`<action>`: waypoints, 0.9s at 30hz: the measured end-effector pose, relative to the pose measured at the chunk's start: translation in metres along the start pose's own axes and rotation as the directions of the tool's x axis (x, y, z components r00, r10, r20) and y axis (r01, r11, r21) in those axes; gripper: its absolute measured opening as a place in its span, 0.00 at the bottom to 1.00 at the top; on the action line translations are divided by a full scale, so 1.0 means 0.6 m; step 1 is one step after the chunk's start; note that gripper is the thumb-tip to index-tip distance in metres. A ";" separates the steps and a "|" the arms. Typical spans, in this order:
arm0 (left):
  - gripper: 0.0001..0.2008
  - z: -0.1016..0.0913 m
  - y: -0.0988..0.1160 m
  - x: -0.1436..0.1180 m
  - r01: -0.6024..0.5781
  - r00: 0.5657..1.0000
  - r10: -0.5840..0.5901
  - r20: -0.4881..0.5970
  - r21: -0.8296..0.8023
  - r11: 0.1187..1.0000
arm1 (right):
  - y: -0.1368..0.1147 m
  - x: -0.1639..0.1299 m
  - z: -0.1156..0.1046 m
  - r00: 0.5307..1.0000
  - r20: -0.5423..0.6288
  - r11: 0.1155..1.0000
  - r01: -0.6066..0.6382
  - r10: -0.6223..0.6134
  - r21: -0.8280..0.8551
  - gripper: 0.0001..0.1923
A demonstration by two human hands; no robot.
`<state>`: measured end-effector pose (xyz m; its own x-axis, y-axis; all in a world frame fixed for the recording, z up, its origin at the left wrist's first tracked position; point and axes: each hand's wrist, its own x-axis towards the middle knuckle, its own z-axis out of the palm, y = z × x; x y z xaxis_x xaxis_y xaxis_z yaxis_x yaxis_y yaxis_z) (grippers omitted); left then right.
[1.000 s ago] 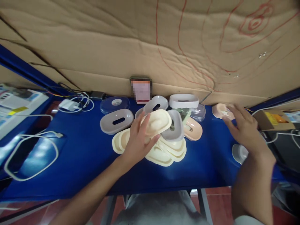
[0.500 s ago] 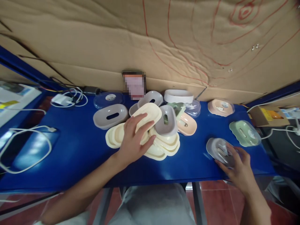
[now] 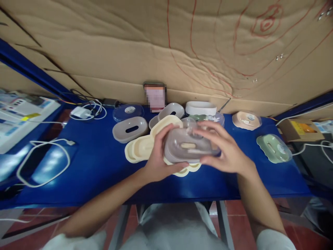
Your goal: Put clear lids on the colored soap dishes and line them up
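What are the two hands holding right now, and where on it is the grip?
Both hold one grey soap dish with a clear lid, above the pile. The left hand grips its left end, thumb underneath; the right hand clasps its right end, fingers over the lid.

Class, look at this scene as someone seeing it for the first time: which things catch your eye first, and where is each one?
Both hands, the left hand and right hand, grip a grey soap dish with a clear lid at the centre, above a heap of cream trays on the blue table. Behind rises a cardboard wall with red scribbles; a green lidded dish sits at the right.
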<state>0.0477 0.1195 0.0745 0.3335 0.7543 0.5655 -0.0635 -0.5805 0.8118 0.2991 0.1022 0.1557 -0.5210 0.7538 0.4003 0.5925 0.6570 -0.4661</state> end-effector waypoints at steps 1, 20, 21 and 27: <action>0.51 -0.007 -0.006 0.002 -0.001 0.999 0.002 -0.039 0.028 1.000 | 0.018 0.026 -0.009 1.000 -0.028 1.000 -0.009 0.009 0.000 0.36; 0.45 -0.037 -0.041 0.014 0.100 0.961 -0.074 -0.265 0.086 0.991 | 0.010 0.114 0.017 0.959 0.261 0.994 0.100 -0.109 0.047 0.23; 0.45 -0.036 -0.041 0.014 0.107 0.960 -0.077 -0.270 0.097 0.990 | 0.006 0.115 0.022 0.957 0.266 0.993 0.103 -0.114 0.054 0.21; 0.53 -0.032 -0.050 0.009 0.086 0.976 -0.050 -0.211 0.164 0.983 | 0.014 0.114 -0.001 0.982 0.160 0.991 0.081 -0.098 0.108 0.14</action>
<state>0.0334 0.1472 0.0560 0.1304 0.8301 0.5421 0.1204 -0.5560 0.8224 0.2687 0.1591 0.1795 -0.6680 0.6753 0.3127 0.4787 0.7117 -0.5141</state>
